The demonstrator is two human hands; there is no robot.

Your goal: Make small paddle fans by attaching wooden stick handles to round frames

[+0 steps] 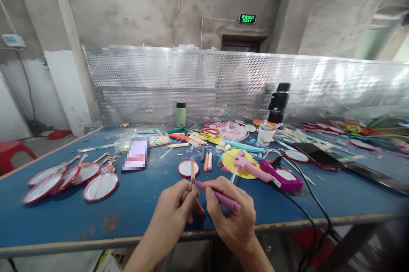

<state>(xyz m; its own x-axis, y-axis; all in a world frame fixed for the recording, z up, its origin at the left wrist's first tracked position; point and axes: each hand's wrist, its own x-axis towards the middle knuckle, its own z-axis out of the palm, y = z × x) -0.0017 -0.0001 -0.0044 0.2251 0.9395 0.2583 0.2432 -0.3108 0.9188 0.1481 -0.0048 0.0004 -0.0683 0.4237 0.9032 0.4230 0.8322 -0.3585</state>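
Note:
Near the table's front edge my left hand (174, 206) is closed around a flat wooden craft stick (192, 169), which stands up out of the fingers and looks partly orange. A second orange-brown stick end (199, 207) shows below the fingers. My right hand (234, 212) grips a purple marker pen (228, 201) like a writing tool, its tip at the side of the stick. Whether the tip touches is hard to tell. Just beyond the hands lies a round white disc (184, 170) with a red rim. Orange and white markers (206, 163) lie beside it.
Red-rimmed discs on sticks (101, 187) lie at the left, near a phone (136, 155). At the right are a pink and purple glue gun (276, 176) with trailing cables, a yellow disc (228, 162) and dark phones (316, 156). A green bottle (180, 115) and white cup (265, 136) stand farther back.

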